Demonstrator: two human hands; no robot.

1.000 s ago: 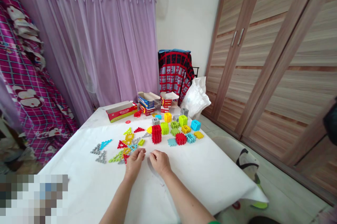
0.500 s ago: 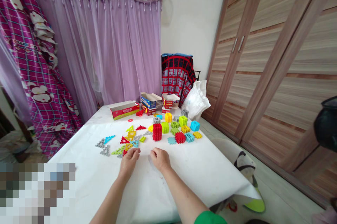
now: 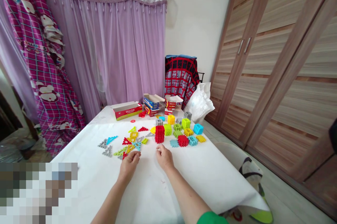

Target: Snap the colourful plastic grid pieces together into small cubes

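Observation:
Both of my hands rest on a white table (image 3: 200, 178). My left hand (image 3: 129, 164) has its fingers curled, just below a scatter of flat plastic building pieces (image 3: 126, 144) in grey, blue, red, yellow and green; a red piece lies at its fingertips. My right hand (image 3: 163, 156) is also curled, a little below a tall red block stack (image 3: 159, 134). What either hand holds, if anything, is too small to make out. Assembled cubes (image 3: 185, 129) in yellow, green, blue, grey and red stand behind the right hand.
Open cardboard boxes (image 3: 126, 109) sit at the table's far edge before a purple curtain (image 3: 113, 52). A red patterned cloth covers a chair (image 3: 180, 76) beside a white bag (image 3: 200, 101). Wooden wardrobe doors (image 3: 284, 62) fill the right. A pixelated patch covers the lower left.
The camera has tilted and shifted, so the scene sits a little lower and to the right. My hands have drawn slightly apart and stay on the table near the pieces.

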